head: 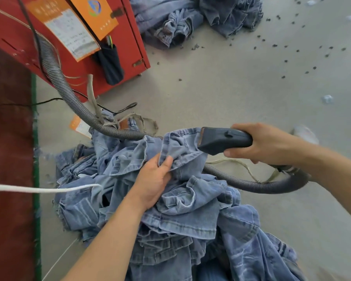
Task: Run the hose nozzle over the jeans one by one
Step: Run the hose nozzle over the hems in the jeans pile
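Observation:
A heap of light blue jeans [190,220] lies on the floor in front of me. My left hand [154,179] grips a raised fold of the top pair [180,147] near its hem. My right hand [265,142] holds the dark grey hose nozzle [223,139], its flat mouth pointing left against that raised fold. The ribbed grey hose [69,94] runs from the red machine, passes behind the jeans and loops back under my right wrist.
A red metal machine [130,37] with orange tags stands at the upper left. A second pile of jeans [190,19] lies at the top. Dark lint bits [292,51] are scattered over the grey floor. A white cord [39,188] crosses at left.

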`<state>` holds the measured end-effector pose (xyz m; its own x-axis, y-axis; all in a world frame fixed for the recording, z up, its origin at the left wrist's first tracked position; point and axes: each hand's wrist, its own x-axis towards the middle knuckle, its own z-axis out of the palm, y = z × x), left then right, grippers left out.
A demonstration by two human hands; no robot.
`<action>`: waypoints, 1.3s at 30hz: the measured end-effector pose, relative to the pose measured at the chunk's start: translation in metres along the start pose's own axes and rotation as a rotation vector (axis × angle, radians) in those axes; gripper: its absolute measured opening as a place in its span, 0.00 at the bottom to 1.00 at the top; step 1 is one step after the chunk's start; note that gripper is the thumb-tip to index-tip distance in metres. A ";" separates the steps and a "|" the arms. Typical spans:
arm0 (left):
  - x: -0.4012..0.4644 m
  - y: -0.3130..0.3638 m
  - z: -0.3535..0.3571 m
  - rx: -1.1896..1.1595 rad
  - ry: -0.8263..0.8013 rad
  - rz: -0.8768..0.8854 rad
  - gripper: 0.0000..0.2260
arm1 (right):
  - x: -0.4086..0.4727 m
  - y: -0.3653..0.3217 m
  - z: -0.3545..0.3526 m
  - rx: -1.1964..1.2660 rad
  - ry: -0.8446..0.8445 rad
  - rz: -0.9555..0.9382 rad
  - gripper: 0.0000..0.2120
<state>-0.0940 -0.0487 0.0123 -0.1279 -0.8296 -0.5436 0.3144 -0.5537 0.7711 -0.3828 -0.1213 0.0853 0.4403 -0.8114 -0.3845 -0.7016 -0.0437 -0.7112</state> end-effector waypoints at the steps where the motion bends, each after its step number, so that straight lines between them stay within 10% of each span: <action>1: 0.001 -0.001 0.002 -0.012 0.006 -0.009 0.14 | 0.002 -0.003 0.005 0.011 0.011 -0.001 0.08; 10: -0.003 -0.004 0.015 -0.485 -0.149 -0.021 0.24 | 0.003 -0.016 0.034 -0.007 -0.188 -0.011 0.08; 17: -0.002 -0.002 0.015 -0.473 -0.196 -0.029 0.25 | 0.007 -0.023 0.016 0.224 0.105 -0.028 0.07; 24: -0.005 -0.005 0.020 -0.475 -0.257 -0.002 0.23 | -0.001 -0.029 0.028 0.062 -0.246 -0.036 0.08; 29: -0.006 -0.006 0.018 -0.506 -0.269 -0.001 0.25 | 0.012 -0.035 0.021 0.215 0.022 -0.081 0.08; 39: -0.004 -0.005 0.014 -0.517 -0.198 0.008 0.27 | 0.006 -0.030 0.050 -0.053 -0.087 -0.128 0.09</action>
<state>-0.1085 -0.0433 0.0154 -0.2823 -0.8590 -0.4271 0.7304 -0.4811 0.4849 -0.3317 -0.0959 0.0748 0.5730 -0.7438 -0.3441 -0.6645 -0.1759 -0.7263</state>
